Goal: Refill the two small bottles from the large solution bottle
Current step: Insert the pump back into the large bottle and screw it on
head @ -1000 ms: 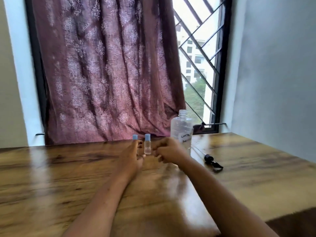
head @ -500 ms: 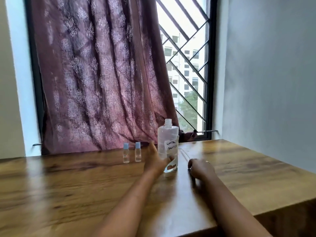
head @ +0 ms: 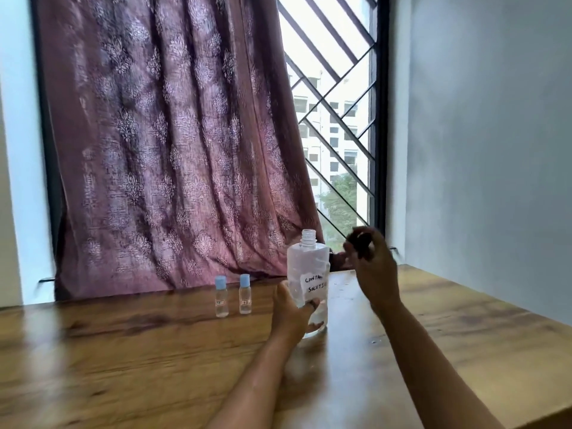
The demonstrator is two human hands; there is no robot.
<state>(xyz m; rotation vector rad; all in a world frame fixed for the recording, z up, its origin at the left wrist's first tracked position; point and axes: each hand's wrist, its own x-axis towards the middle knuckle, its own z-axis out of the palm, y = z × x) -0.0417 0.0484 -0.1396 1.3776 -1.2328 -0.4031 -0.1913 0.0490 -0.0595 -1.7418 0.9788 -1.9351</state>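
Head view: large bottle [head: 308, 283] upright, uncapped, near the tabletop's [head: 123, 351] far edge, left hand [head: 291, 311] wrapped around its lower body. Right hand [head: 373, 267] raised just right of the bottle neck, fingers curled on a dark blurred object. Two small capped bottles [head: 233, 295] stand left, untouched.

I am reading one handwritten white label on the large solution bottle [head: 308, 274]: "CONTA" on its upper line and "SOLUTI" below, both words running out of sight around the bottle's curve. To the left of that bottle, the two small bottles [head: 222, 297] [head: 244, 295] are each showing a small white label, but I am finding their markings too small to read.
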